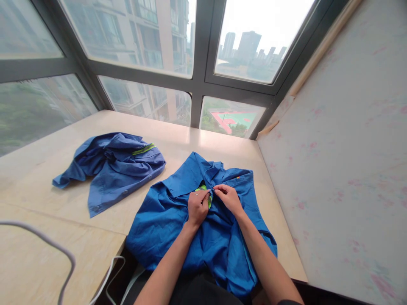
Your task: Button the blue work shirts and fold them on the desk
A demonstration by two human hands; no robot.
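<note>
A bright blue work jacket (168,216) lies spread in front of me, partly on the wooden surface and hanging over its edge towards my lap. My left hand (199,205) pinches the jacket's cloth near its upper middle, beside a patch of yellow-green trim. Close to its right, my right hand (227,197) pinches the same area with thumb and forefinger. The fingertips of both hands almost meet; any small fastener between them is too small to make out. A ring-like glint shows on a left finger.
A second, duller blue garment (117,165) with a yellow-green stripe and dark buttons lies crumpled to the left on the wooden surface (41,178). A white cable (54,243) loops at lower left. Grey-framed windows stand behind; a flower-patterned wall (333,161) rises at right.
</note>
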